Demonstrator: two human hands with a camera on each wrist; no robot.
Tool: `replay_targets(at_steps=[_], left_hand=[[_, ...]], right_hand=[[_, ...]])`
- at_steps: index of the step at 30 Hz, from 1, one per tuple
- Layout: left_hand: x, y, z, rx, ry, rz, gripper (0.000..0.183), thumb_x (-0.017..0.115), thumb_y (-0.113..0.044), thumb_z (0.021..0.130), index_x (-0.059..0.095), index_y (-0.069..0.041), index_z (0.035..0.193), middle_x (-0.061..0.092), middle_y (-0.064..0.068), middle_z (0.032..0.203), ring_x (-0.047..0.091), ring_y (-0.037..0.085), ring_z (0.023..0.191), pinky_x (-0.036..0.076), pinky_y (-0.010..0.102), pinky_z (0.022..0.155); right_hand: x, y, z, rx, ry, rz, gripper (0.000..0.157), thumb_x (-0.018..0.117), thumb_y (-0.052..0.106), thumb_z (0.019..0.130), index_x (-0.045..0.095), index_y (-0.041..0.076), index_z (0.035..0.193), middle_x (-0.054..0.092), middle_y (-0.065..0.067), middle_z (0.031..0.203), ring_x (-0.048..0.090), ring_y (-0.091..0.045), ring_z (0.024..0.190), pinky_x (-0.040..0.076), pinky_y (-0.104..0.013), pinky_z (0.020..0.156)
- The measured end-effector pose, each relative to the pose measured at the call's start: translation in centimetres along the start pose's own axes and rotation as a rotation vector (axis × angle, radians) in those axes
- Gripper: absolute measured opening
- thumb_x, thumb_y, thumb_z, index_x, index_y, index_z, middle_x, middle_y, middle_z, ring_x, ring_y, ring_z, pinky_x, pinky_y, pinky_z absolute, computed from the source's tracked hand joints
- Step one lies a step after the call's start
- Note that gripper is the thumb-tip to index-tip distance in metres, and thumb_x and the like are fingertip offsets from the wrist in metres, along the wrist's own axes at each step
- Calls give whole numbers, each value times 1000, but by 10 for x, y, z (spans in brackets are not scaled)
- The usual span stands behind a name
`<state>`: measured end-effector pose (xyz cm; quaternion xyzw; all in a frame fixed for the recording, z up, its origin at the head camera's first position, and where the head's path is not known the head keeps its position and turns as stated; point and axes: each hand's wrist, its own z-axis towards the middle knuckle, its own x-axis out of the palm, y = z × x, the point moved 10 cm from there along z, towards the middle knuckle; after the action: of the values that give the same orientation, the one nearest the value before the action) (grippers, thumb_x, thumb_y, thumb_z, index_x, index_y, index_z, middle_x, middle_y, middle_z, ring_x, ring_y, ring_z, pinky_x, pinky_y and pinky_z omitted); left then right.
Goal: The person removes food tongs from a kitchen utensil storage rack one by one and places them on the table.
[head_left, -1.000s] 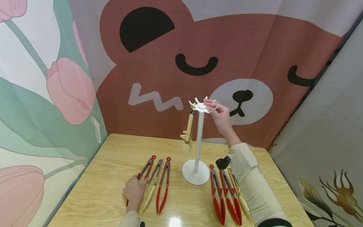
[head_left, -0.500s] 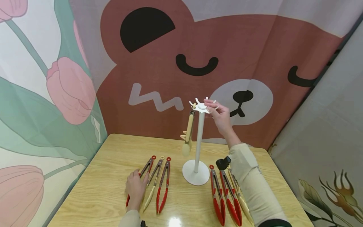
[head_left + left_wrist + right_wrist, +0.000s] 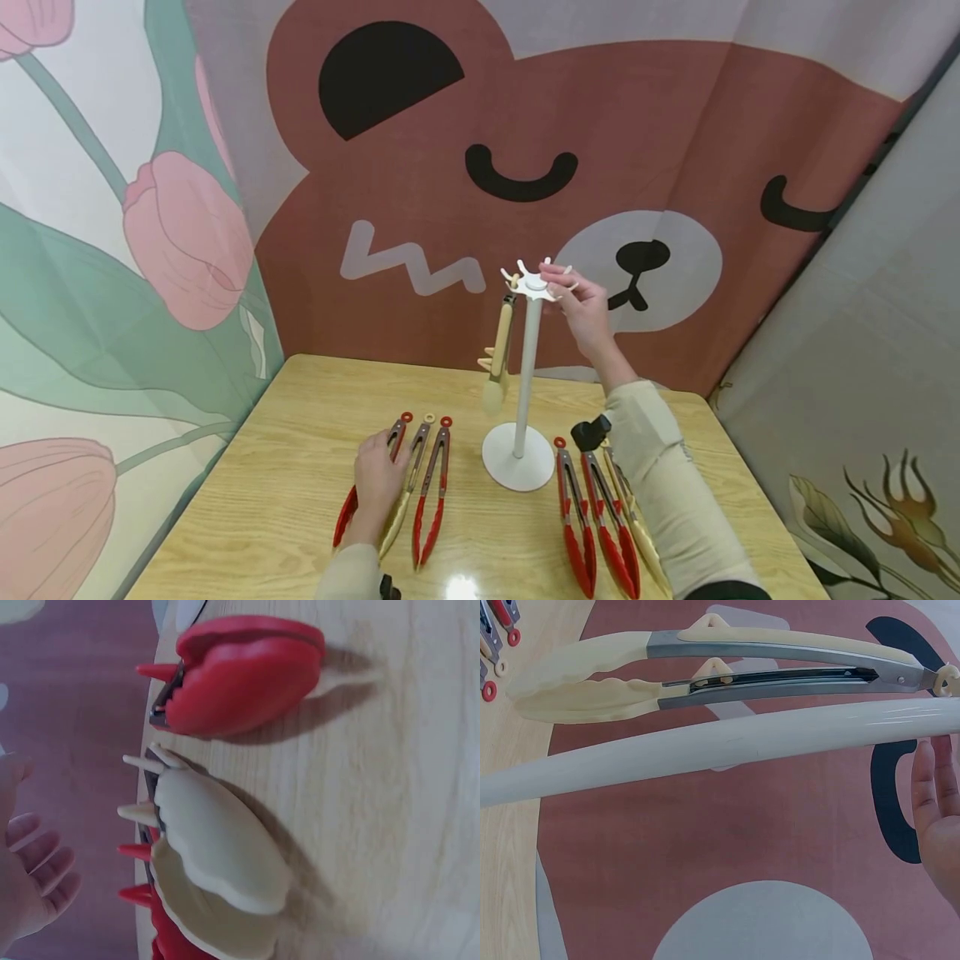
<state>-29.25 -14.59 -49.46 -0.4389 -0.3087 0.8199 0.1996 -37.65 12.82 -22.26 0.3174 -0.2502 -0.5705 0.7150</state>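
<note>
My right hand (image 3: 585,312) holds the top of a white hook rack (image 3: 528,367), its thumb and fingers at the hooks. Cream tongs (image 3: 500,342) hang by their ring from a left hook; the right wrist view shows the hanging tongs (image 3: 802,646) alongside the pole. My left hand (image 3: 381,471) lies over the handle of the leftmost red tongs (image 3: 347,512), partly hiding them. Loosely bent fingers show on the left hand (image 3: 45,877) in its wrist view; contact with the tongs cannot be told. Cream tongs (image 3: 396,521) and red tongs (image 3: 444,479) lie just right of it.
Right of the rack's round base (image 3: 501,465) lie red tongs (image 3: 574,550), more red tongs (image 3: 617,560) and cream tongs (image 3: 647,542), partly under the right sleeve (image 3: 667,475). Printed curtains (image 3: 360,167) hang behind the wooden table (image 3: 247,500).
My left hand has moved away from me and slightly right, up along the leftmost red tongs toward their ring end. The right hand stays at the rack top.
</note>
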Motion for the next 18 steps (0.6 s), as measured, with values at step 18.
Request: replay_targets(at_steps=[18], left_hand=[[15, -47, 12, 45, 85, -169, 43, 64, -28, 82, 56, 3, 111, 56, 19, 108, 52, 34, 100, 43, 45, 80]], right_hand=[[0, 1, -1, -9, 0, 9, 23, 51, -4, 86, 53, -22, 101, 59, -9, 110, 57, -17, 87, 48, -22, 57]])
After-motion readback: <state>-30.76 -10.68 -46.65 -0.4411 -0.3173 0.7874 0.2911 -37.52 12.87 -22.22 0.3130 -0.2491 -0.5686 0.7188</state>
